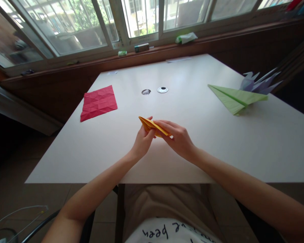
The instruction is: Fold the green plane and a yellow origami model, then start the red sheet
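A folded piece of yellow-orange origami paper (pixel 152 125) is held between both hands above the near middle of the table. One pointed end sticks out to the upper left. My left hand (pixel 143 138) grips its left part from below, thumb on the near side. The fingers of my right hand (pixel 178 135) lie over its top right edge, with the thumb underneath. Fingers and folds hide parts of the paper, so its full shape cannot be made out.
On the white table (pixel 131 162) lie a creased red paper sheet (pixel 99 103) at left and a green paper plane (pixel 239 98) at right. Pale purple folded paper (pixel 260 82) is behind the plane. Two round cable holes (pixel 162 90) sit mid-table. Small packets line the window sill (pixel 164 47).
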### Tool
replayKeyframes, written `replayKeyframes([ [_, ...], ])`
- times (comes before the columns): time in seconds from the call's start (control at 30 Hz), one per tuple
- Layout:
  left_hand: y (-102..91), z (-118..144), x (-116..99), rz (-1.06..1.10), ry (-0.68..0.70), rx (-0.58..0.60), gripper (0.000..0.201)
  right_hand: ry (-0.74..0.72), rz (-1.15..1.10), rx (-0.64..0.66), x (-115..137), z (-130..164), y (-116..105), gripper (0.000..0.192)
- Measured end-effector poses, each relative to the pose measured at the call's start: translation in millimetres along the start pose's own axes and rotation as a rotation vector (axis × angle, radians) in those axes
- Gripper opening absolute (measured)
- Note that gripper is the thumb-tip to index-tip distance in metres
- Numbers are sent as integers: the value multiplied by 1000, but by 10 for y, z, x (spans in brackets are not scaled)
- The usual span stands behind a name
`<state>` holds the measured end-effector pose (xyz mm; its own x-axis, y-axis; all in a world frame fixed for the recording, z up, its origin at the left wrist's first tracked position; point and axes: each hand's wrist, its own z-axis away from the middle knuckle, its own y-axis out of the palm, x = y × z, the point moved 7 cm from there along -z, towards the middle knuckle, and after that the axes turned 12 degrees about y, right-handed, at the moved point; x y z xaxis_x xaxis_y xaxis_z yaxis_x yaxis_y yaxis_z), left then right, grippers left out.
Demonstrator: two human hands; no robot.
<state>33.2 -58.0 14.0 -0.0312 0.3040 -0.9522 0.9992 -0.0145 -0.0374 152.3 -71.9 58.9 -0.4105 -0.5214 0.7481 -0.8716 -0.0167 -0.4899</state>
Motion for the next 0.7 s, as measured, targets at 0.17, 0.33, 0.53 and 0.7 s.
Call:
replayKeyframes([
  [0.17, 41, 40, -79, -56, 149, 99, 50, 65, -98, -29, -33, 2, -29, 23],
  [0.33, 41, 72, -174, -183, 260, 93, 51, -4, -63, 0, 28, 34, 19, 30],
  [0.53, -19, 64, -259, -217, 300, 6, 46, 112, -248, 53, -21, 8, 18, 32],
  [0.7, -12, 65, -299, -251, 321, 12, 45, 221, -368, 49, -71, -6, 17, 33],
])
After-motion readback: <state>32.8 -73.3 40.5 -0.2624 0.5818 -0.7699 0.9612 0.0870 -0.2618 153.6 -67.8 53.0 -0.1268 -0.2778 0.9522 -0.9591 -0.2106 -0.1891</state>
